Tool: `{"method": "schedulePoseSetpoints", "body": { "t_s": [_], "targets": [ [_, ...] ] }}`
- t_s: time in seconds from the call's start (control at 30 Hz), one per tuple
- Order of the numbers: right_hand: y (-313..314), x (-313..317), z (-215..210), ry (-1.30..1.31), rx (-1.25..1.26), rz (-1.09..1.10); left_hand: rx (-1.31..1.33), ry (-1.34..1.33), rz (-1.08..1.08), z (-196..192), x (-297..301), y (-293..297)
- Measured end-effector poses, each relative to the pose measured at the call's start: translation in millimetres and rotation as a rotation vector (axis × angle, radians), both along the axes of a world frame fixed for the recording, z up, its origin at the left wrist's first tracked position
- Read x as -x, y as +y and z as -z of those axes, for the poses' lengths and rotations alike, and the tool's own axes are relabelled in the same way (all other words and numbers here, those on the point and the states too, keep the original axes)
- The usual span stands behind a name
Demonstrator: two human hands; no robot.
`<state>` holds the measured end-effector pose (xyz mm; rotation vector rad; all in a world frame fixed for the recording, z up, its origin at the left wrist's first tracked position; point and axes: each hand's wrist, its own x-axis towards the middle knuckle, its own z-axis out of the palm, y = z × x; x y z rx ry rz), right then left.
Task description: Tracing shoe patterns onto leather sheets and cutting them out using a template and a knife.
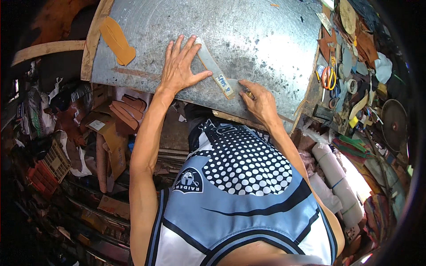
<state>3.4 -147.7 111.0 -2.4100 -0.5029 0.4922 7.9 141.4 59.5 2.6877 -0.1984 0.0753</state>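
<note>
Fingers (186, 48) of your left hand (179, 68) are spread out flat, pressing down on one long pale pattern piece (215, 73) that lies on the grey metal desk (248, 31). Your right hand (259, 102) is curled around a small tool (249, 94) at the low end of that piece. I cannot tell how much of the edge is done; it looks like the work is only at that end, and the rest is left. One tan cut-out shape (116, 40) lies well apart, near the left corner. One pair of orange scissors (329, 77) waits on the right.
</note>
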Motion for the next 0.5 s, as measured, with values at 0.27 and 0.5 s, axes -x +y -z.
{"method": "schedulePoseSetpoints", "body": {
  "t_s": [0.27, 0.5],
  "targets": [
    [3.3, -1.0, -4.3, -0.002, 0.017, -0.012, -0.005, -0.049, -0.003, -3.3, 3.5, 2.3],
    [4.0, 4.5, -3.5, 0.012, 0.0, -0.012, -0.006, -0.076, 0.0, -0.2, 9.1, 4.6]
  ]
}}
